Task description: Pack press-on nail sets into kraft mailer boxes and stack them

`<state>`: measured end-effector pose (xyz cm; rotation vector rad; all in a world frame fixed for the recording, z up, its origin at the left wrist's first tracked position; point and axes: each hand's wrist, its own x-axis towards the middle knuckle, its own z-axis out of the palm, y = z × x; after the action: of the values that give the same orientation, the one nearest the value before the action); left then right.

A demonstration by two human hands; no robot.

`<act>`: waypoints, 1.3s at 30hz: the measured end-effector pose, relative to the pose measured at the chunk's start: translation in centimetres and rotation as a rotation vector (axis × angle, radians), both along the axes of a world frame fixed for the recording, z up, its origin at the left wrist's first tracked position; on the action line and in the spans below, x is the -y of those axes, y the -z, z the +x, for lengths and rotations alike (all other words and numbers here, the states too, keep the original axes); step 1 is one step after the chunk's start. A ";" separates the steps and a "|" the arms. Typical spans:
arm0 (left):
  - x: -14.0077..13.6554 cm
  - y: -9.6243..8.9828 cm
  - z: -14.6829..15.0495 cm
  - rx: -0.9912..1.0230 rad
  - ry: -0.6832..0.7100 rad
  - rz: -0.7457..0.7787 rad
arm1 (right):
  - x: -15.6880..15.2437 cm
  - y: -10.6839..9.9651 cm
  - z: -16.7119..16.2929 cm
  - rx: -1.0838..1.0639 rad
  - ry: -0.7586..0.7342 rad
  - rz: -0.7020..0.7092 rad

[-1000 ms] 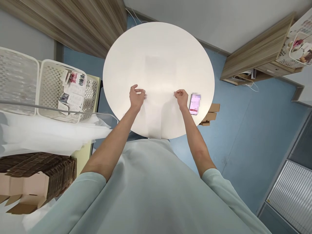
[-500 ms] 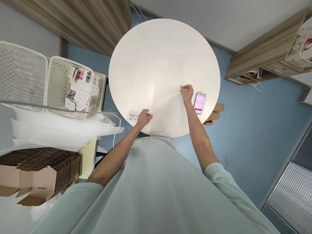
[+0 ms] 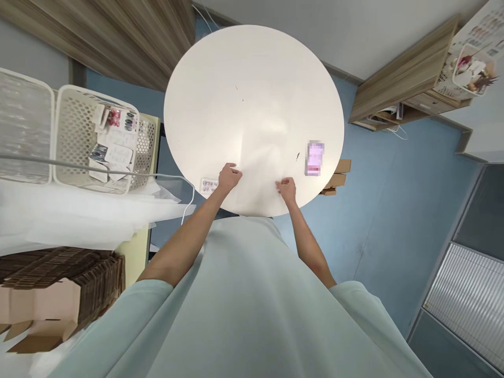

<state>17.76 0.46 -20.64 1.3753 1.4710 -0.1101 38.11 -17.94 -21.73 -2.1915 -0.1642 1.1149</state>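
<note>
My left hand point(image 3: 229, 177) is low over the near left part of the round white table point(image 3: 208, 79), thumb and fingers drawn together. Nearest to it is a small clear pack of round purplish pieces point(image 3: 208, 186), partly behind the wrist. My right hand point(image 3: 288, 189) is at the table's near edge, its fingertips pinched and pointing left. Whatever either hand pinches is too thin or too pale to make out. Between the hands, a faint straight line and glossy patches show on the white surface; I cannot tell whether a sheet lies there.
A phone point(image 3: 314, 158), blurred out, lies on the right of the table, with a dark mark point(image 3: 297, 156) beside it. White baskets point(image 3: 71, 113), white foam sheets point(image 3: 98, 215) and folded cardboard boxes point(image 3: 51, 315) are at left. A wooden cabinet point(image 3: 409, 79) stands at right.
My right hand has come from beside the phone toward me and leftward, uncovering the dark mark. My left hand has shifted slightly up and left in the picture. The view has turned a little.
</note>
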 end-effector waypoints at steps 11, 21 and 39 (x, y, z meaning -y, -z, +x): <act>-0.6 -0.7 -0.3 -0.048 0.131 0.116 | 3.4 -0.9 -1.1 0.013 0.100 -0.012; -0.4 -2.4 -8.1 -0.156 0.649 0.402 | 2.4 -0.2 1.1 0.095 0.027 0.015; 0.6 -2.1 -11.7 -0.300 0.934 0.404 | 4.9 0.8 -0.1 0.131 0.008 -0.050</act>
<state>6.09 -0.15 -18.54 2.3773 0.9870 -0.6591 37.99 -22.87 -22.50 -2.3089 -0.1855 0.9809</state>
